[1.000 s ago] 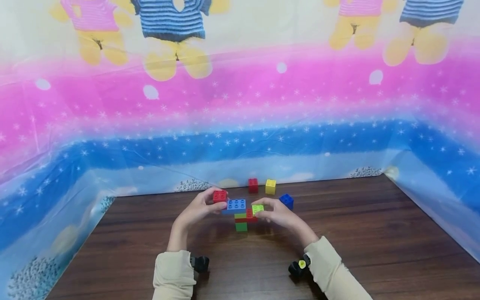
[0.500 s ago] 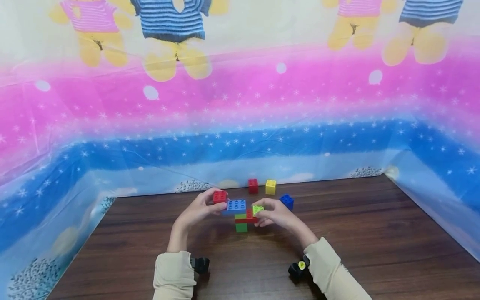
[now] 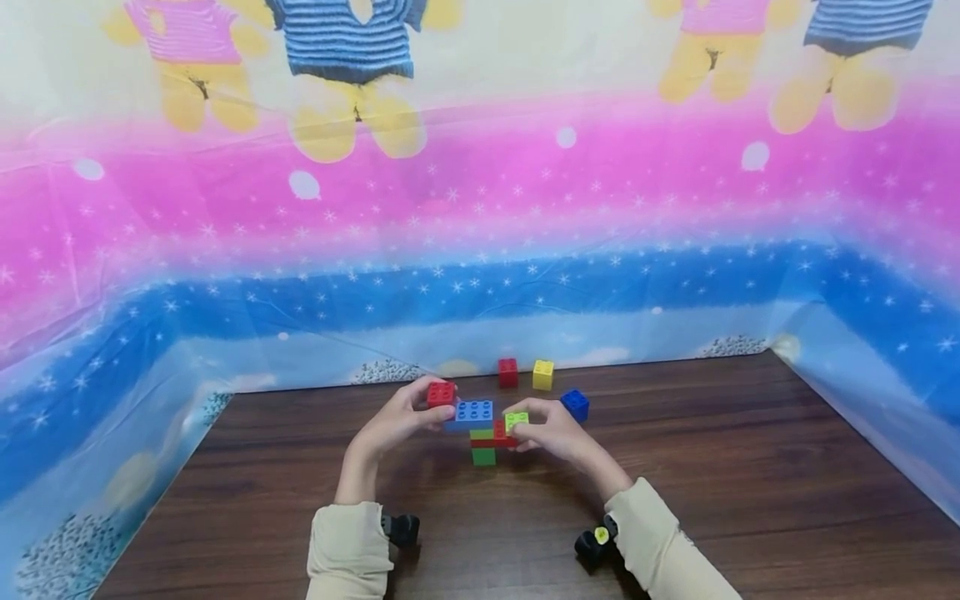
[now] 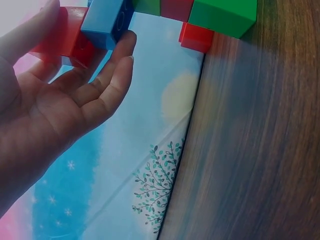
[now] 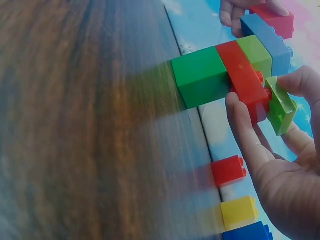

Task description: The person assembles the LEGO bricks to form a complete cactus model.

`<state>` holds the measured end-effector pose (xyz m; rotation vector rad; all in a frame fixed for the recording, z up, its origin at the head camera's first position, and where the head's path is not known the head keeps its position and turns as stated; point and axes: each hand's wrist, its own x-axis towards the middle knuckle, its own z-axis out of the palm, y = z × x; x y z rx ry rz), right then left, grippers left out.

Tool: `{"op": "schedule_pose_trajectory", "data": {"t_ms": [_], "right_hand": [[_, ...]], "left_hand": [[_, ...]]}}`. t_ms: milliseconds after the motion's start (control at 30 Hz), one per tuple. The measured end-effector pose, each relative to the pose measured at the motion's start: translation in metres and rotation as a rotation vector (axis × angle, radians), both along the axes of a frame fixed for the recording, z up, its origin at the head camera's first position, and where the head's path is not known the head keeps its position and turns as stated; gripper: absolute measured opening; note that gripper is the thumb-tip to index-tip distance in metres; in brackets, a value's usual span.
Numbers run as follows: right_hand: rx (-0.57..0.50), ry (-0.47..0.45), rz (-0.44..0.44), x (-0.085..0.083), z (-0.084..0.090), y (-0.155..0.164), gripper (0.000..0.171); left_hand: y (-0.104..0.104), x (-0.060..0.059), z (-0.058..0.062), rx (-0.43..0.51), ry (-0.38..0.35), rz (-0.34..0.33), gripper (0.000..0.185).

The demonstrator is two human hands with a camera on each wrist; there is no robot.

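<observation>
Standing on the table [image 3: 750, 467] is a small block tower [image 3: 483, 442]: a green block [image 3: 483, 456] at the base, a red block [image 5: 246, 80] above it, a lime layer [image 5: 255, 50] over that, and a blue block [image 3: 469, 412] across the top, sticking out to the tower's left. Both hands work at this tower

The left hand [image 3: 397, 421] comes in from the tower's left. Its fingers are curled, pinching a red cube [image 3: 440, 392] against the outer end of the blue block; the left wrist view shows the thumb over the red cube [image 4: 62, 37] and the fingertips [image 4: 125, 42] under the blue block [image 4: 105, 20], so the hand is clamped on both

The right hand [image 3: 551, 429] comes in from the tower's right. Thumb and fingers [image 5: 245, 130] pinch a lime cube [image 3: 515, 419], which sits tilted at the right end of the red block; the right wrist view shows the lime cube [image 5: 280, 105] askew, not seated flat, with one finger lying along the side of the red block

Behind the tower, near the printed backdrop [image 3: 480, 250], stand a loose red cube [image 3: 507, 372] and a yellow cube [image 3: 542, 374] just beside each other. A blue cube [image 3: 575, 404] sits behind the right hand, to the tower's right, apart from the other two
</observation>
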<state>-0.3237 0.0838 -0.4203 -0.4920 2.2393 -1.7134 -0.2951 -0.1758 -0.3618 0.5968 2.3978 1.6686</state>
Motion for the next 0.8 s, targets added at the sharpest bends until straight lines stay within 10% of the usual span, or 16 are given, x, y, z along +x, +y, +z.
{"op": "schedule_pose_trajectory", "data": {"t_ms": [800], "right_hand": [[-0.014,-0.071,-0.028,0.0016,0.0030,0.0032,0.039]], "left_hand": [[0.0020,-0.0002,0.0000,0.012,-0.032,0.019,0.038]]}}
